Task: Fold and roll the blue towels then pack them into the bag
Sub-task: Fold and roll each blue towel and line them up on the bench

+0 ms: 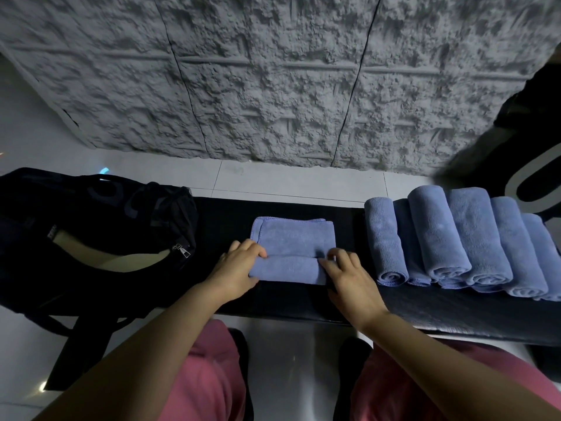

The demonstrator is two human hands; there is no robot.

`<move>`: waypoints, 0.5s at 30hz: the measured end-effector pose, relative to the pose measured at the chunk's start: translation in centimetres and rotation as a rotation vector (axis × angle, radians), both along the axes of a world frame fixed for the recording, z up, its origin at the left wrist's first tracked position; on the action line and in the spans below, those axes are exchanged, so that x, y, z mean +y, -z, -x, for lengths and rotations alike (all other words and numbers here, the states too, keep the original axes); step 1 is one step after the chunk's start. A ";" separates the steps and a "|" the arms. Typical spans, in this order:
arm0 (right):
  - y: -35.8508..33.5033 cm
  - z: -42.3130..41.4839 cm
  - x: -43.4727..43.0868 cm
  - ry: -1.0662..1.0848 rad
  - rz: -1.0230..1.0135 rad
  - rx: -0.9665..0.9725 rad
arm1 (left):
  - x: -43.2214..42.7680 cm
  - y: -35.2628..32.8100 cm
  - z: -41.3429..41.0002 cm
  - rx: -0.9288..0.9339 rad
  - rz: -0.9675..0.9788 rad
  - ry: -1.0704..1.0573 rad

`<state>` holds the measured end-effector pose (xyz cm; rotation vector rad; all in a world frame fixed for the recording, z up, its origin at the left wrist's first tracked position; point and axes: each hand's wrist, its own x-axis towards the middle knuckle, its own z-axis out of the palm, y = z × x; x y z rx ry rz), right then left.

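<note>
Head view. A folded blue towel point(293, 238) lies at the middle of the black counter point(224, 220), its near edge turned up into a partial roll. The left hand point(235, 267) grasps the roll's left end and the right hand point(349, 276) its right end, fingers curled over the cloth. An unzipped black bag point(91, 214) sits to the left, and six rolled towels point(455, 235) lie side by side to the right.

Bag point(127, 208) at 9 o'clock runs off the left edge; interior too dark to read. Last rolled towel point(543, 253) at 3 o'clock is clipped by the right edge. Dark shape point(522, 123) at 2 o'clock is blurred — can't identify it.
</note>
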<state>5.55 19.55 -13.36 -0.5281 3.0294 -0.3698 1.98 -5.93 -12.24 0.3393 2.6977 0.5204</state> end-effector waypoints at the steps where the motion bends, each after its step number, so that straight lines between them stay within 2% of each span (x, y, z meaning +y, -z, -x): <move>1: 0.0 0.3 -0.1 0.047 0.038 -0.015 | -0.1 0.1 0.2 -0.024 -0.060 -0.056; 6: -0.5 1.0 0.0 0.340 0.408 -0.252 | -0.3 -0.1 0.8 -0.188 -0.384 -0.372; 12: -0.8 1.1 -0.3 0.442 0.607 -0.452 | 0.3 -1.0 0.5 -0.296 -0.284 -0.436; 15: -0.7 1.3 -0.5 0.520 0.655 -0.574 | 0.3 -1.0 0.6 -0.253 -0.230 -0.519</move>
